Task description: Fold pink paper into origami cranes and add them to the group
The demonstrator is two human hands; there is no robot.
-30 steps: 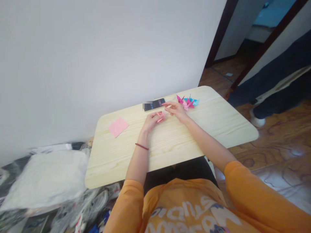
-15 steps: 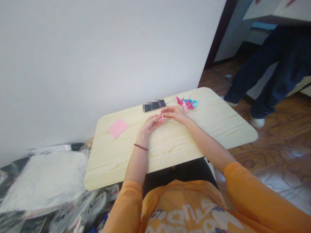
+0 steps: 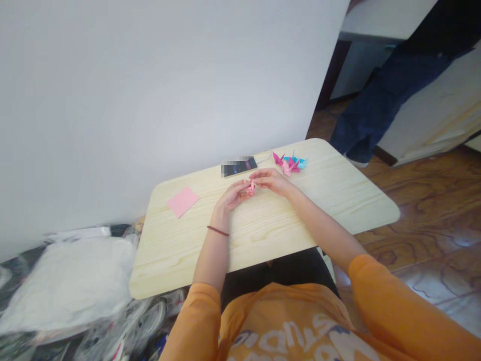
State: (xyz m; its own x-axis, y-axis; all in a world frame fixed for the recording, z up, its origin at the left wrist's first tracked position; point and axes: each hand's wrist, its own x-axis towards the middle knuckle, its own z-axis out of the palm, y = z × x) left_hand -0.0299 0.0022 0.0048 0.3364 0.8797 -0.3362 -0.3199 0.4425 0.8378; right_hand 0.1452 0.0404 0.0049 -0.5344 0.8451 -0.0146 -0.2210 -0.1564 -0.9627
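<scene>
A small pink origami crane (image 3: 252, 187) is held between my two hands above the middle of the table (image 3: 270, 220). My left hand (image 3: 236, 194), with a dark red bracelet on its wrist, pinches it from the left. From the right, the fingertips of my right hand (image 3: 271, 180) close on its edge; the exact grip is too small to make out. Beyond my right hand lies a cluster of folded paper cranes (image 3: 290, 164) in magenta, pink and blue. A square of pink paper (image 3: 183, 201) rests flat on the table's left side.
Behind my hands a phone (image 3: 240, 166) with a cable lies near the wall (image 3: 169, 90). At lower left, a white plastic-wrapped bundle (image 3: 75, 281) and bags crowd the floor beside the table. Another person's legs (image 3: 376, 105) stand on the wooden floor at right.
The other person's legs have shifted to the left. My hands stay together on the pink crane with only a slight change, and the view has tilted a little.
</scene>
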